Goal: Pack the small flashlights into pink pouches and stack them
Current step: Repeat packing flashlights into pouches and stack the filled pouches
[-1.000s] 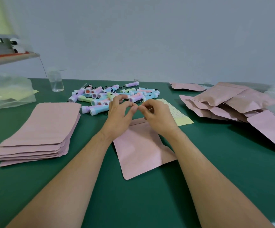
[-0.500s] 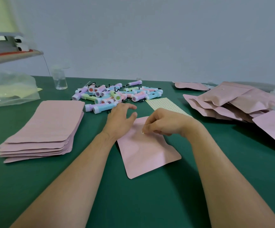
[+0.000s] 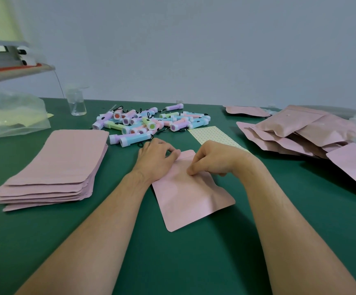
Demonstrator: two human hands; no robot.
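Pouch (image 3: 192, 194) lies flat on the green table (image 3: 279, 209), mouth toward the loose flashlights (image 3: 149, 124). Left hand (image 3: 154, 158) grips its top-left corner with curled fingers; right hand (image 3: 213, 160) pinches the mouth strip. Judged step: sealing. Contents hidden, probably one flashlight. Next: finish the seal, then stack it on the filled pile (image 3: 296, 133).

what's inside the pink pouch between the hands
Nothing shows: the opaque flat pink pouch hides any contents. Left hand and right hand hold its upper end.
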